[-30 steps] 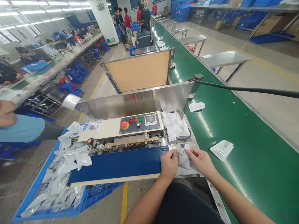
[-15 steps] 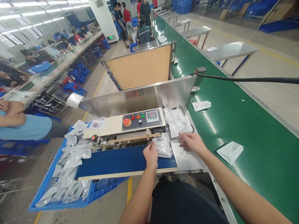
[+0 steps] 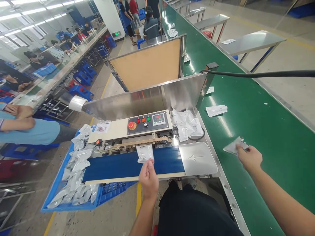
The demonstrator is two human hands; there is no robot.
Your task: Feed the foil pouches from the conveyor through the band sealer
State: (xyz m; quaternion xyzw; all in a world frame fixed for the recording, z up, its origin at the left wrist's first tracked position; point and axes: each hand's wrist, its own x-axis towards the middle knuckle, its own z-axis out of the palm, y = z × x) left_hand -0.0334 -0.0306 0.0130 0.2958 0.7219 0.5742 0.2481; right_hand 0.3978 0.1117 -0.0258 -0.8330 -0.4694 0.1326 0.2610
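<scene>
A white plastic pouch (image 3: pixel 144 154) has its top edge in the sealing slot of a band sealer (image 3: pixel 110 134), and its lower part hangs over the blue belt (image 3: pixel 167 160). The fingers of my left hand (image 3: pixel 149 178) are pinched at the pouch's lower right corner. Over on the green conveyor, my right hand (image 3: pixel 249 158) grips a second, flat pouch (image 3: pixel 232 146) by its right end. Between the two hands lies a metal feed plate (image 3: pixel 201 160) with an arrow pointing left.
More filled pouches (image 3: pixel 185 123) are piled at the sealer's right end. A blue crate (image 3: pixel 55 193) full of pouches stands at its left end. Another pouch (image 3: pixel 216 110) lies on the green conveyor (image 3: pixel 248 121). A person with folded arms (image 3: pixel 27 126) is at the left.
The pouch in the sealer has moved left, with my left hand following it. My right hand has gone from the feed plate to the green conveyor and taken hold of a pouch there.
</scene>
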